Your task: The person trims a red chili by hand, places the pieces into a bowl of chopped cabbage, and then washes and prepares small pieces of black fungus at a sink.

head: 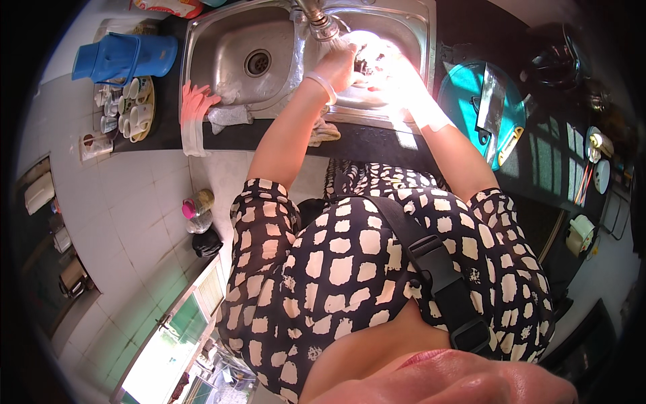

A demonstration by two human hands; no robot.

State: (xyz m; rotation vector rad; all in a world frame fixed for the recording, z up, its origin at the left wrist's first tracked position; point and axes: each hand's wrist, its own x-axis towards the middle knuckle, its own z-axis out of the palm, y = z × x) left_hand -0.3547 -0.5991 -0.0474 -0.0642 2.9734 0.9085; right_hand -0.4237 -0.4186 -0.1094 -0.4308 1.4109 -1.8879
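Observation:
Both hands are over the right basin [348, 108] of a stainless-steel double sink, below the metal faucet [323, 28], where water runs. My left hand [339, 64] has a pale bangle at its wrist and curls against a dark-and-white item [367, 61]. My right hand [399, 68] is at the item's other side, largely washed out by sunlight. Glare hides its fingers and what exactly the item is. A pale rounded rim shows just behind it.
The left basin [227, 60] has a drain strainer. Pink rubber gloves [194, 113] and cloths [229, 118] lie along the front edge. To the left stand a blue jug [128, 56] and a tray of cups [146, 108]. A cleaver [490, 101] rests on a teal board [459, 93] at right.

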